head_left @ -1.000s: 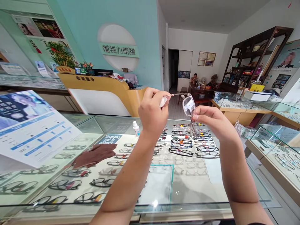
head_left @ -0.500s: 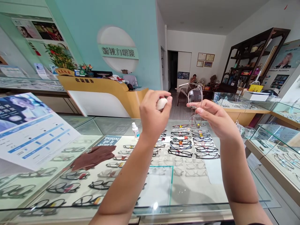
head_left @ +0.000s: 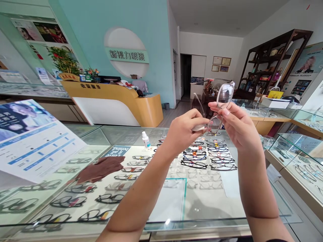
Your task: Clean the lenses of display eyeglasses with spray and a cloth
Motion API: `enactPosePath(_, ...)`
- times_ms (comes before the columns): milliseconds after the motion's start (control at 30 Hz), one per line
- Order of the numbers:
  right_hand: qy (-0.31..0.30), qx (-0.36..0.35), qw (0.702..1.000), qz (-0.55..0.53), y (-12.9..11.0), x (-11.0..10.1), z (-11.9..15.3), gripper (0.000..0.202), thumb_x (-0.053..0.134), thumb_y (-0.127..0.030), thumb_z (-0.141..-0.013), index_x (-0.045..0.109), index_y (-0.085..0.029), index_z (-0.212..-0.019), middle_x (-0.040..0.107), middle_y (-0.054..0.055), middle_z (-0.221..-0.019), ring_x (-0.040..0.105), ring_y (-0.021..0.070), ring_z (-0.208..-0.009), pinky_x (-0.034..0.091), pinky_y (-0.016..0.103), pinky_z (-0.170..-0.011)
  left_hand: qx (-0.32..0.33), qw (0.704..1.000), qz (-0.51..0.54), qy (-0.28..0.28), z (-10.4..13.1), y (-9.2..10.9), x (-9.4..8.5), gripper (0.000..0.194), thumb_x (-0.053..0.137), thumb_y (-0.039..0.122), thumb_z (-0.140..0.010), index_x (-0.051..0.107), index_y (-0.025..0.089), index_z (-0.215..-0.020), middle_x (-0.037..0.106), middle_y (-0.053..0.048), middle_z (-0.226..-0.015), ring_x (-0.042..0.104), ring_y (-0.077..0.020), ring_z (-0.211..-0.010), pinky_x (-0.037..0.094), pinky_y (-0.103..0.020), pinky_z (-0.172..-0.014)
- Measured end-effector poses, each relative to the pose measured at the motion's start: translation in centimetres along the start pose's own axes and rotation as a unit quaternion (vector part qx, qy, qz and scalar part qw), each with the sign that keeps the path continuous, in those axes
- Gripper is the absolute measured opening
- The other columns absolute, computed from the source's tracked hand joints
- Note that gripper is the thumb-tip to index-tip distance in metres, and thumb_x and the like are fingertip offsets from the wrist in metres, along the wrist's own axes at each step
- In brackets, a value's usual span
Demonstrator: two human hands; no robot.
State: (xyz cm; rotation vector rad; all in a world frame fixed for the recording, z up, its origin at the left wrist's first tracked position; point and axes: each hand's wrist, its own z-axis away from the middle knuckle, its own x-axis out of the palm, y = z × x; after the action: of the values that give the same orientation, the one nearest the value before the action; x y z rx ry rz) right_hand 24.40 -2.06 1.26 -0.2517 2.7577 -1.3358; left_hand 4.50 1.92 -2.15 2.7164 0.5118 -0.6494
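Observation:
Above the glass counter, my right hand [head_left: 239, 122] pinches a pair of clear-framed glasses [head_left: 225, 95] near the bridge, one lens above the other, the temples pointing left. My left hand [head_left: 185, 129] is closed on a small white piece [head_left: 199, 127], whose end meets the lower lens; the fingers partly hide it. Below them, rows of glasses [head_left: 194, 164] lie on the display. A small white bottle [head_left: 145, 140] stands upright left of the rows. To its left a brown cloth [head_left: 101, 169] lies crumpled.
A glass counter edge [head_left: 214, 223] runs across the front. At the left stands a printed calendar card [head_left: 37, 144]. Another glass display case [head_left: 300, 161] is at the right. Farther back are a yellow and white reception desk [head_left: 113, 107] and a dark shelf [head_left: 272, 64].
My left hand has moved right with the white piece, up to the lower lens. My right hand has shifted slightly right, and the glasses have moved up and right and turned.

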Motion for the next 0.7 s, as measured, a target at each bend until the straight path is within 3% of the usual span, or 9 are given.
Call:
enactPosePath(133,0.028,-0.024,0.999,0.008,0.2,0.1,0.0,0.029,0.083,-0.051,-0.089,0.068,-0.027,-0.086,0.077,0.004,-0.125,0.069,0.0222,-0.13,0.055,0.04,-0.111,-0.034,0.999,-0.006,0.008,0.0,-0.5,0.5,0.014,0.078,0.024,-0.094,0.085,0.029,-0.105,0.068,-0.001,-0.092,0.061,-0.0128,-0.074,0.043,-0.026,-0.065)
enactPosePath(267,0.051,-0.04,0.998,0.018,0.5,0.3,-0.1,0.03,0.082,-0.053,-0.089,0.068,-0.027,-0.088,0.078,0.004,-0.122,0.071,0.0219,-0.125,0.057,0.04,-0.109,-0.06,0.998,0.023,-0.003,-0.1,0.3,0.2,0.015,0.075,0.025,-0.095,0.085,0.026,-0.106,0.07,-0.002,-0.091,0.063,-0.0146,-0.077,0.045,-0.026,-0.067)
enactPosePath(433,0.086,-0.069,0.994,0.006,0.4,-0.3,-0.3,0.027,0.08,-0.053,-0.091,0.067,-0.029,-0.091,0.078,0.002,-0.119,0.073,0.0191,-0.115,0.06,0.036,-0.101,-0.147,0.988,0.041,-0.02,-0.2,0.6,-0.9,0.038,0.069,0.034,-0.099,0.073,0.027,-0.136,0.07,-0.001,-0.084,0.063,-0.0167,-0.07,0.046,-0.029,-0.068)
enactPosePath(567,0.092,-0.086,0.991,0.035,-0.1,-0.8,-0.1,0.025,0.075,-0.053,-0.095,0.065,-0.031,-0.09,0.077,0.001,-0.119,0.072,0.0206,-0.116,0.062,0.037,-0.096,-0.275,0.96,-0.017,0.043,0.3,-2.6,-0.8,0.055,0.071,0.03,-0.094,0.061,0.026,-0.148,0.068,-0.002,-0.081,0.064,-0.0224,-0.07,0.047,-0.034,-0.069)
enactPosePath(700,0.104,-0.084,0.991,0.013,-0.5,-0.5,0.0,0.024,0.079,-0.05,-0.091,0.068,-0.03,-0.085,0.077,0.003,-0.114,0.072,0.0217,-0.111,0.06,0.04,-0.097,-0.431,0.898,-0.036,0.083,0.8,-7.1,-0.3,0.079,0.074,0.024,-0.092,0.042,0.017,-0.163,0.065,-0.003,-0.074,0.064,-0.0256,-0.072,0.047,-0.035,-0.071)
